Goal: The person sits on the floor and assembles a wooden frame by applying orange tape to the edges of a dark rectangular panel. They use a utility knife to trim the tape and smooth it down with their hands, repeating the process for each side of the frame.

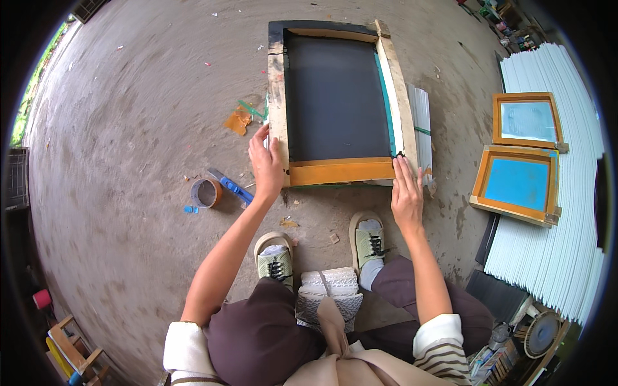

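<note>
A screen printing frame point(341, 172) of wood, with dark mesh point(338, 96) stretched inside, lies in front of my feet. Brown tape covers its near rail, and its far left corner is black. My left hand point(264, 161) grips the left rail near the near corner, thumb on the wood and fingers along the outer side. On the near right corner, my right hand point(407, 193) lies with its fingers stretched out, touching the rail. White sheets point(422, 119) bound with a green strap stick out from under the frame on the right.
Left of the frame are a tape roll point(206, 193), a blue box cutter point(230, 186) and a brown tape scrap point(237, 120). Two smaller screen frames point(524, 121) rest on a long stack of white sheets point(541, 257) at right. A fan point(542, 334) stands at lower right.
</note>
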Available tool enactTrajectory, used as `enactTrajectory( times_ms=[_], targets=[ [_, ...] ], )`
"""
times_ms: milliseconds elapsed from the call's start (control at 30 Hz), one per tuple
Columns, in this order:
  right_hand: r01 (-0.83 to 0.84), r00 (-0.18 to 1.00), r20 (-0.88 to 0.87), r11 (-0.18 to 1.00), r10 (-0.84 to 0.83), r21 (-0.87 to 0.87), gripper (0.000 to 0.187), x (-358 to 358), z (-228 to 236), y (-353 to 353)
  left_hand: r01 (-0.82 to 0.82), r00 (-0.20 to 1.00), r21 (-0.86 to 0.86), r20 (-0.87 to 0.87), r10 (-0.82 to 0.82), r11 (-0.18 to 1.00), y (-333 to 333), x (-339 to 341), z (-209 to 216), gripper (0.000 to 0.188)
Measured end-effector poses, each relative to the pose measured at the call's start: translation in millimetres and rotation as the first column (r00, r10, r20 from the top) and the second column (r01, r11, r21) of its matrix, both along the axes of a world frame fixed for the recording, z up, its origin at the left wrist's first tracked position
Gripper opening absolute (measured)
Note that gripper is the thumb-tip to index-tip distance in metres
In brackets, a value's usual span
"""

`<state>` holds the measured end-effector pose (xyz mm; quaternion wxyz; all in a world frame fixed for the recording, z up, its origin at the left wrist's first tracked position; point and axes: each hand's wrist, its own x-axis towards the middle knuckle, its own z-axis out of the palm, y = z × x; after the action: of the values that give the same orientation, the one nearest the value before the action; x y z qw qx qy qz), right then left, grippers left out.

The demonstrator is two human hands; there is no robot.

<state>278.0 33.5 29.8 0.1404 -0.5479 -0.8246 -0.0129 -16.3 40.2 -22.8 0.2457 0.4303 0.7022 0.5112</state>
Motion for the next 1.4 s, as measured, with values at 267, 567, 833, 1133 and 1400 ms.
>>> enactTrajectory(
  times_ms=[267, 567, 833, 1133, 1400],
  targets=[
    [0.027, 0.977, -0.213, 0.999, -0.032, -0.028, 0.023, -87, -7, 4, -0.049, 0.998, -0.014, 0.048, 0.050, 0.999, -1, 1, 7, 0.038],
    [-0.269, 0.934, -0.254, 0.963, 0.253, -0.031, 0.020, -140, -2, -7, -0.032, 0.997, -0.075, 0.064, 0.036, 0.997, -4, 5, 12, 0.043],
    [-0.056, 0.990, -0.131, 0.998, 0.058, 0.019, 0.018, -90, -10, -1, -0.033, 0.999, -0.091, 0.035, 0.036, 0.995, 0, 7, 12, 0.042],
    [-0.313, 0.894, -0.332, 0.950, 0.300, 0.014, 0.016, -157, -16, -1, -0.060, 0.991, -0.089, 0.112, 0.070, 0.994, 1, 7, 3, 0.038],
    [-0.353, 0.934, 0.053, 0.936, 0.353, -0.010, 0.014, 11, 12, 31, -0.085, 0.992, -0.096, 0.083, 0.093, 0.992, -4, 5, -2, 0.038]
  ],
)
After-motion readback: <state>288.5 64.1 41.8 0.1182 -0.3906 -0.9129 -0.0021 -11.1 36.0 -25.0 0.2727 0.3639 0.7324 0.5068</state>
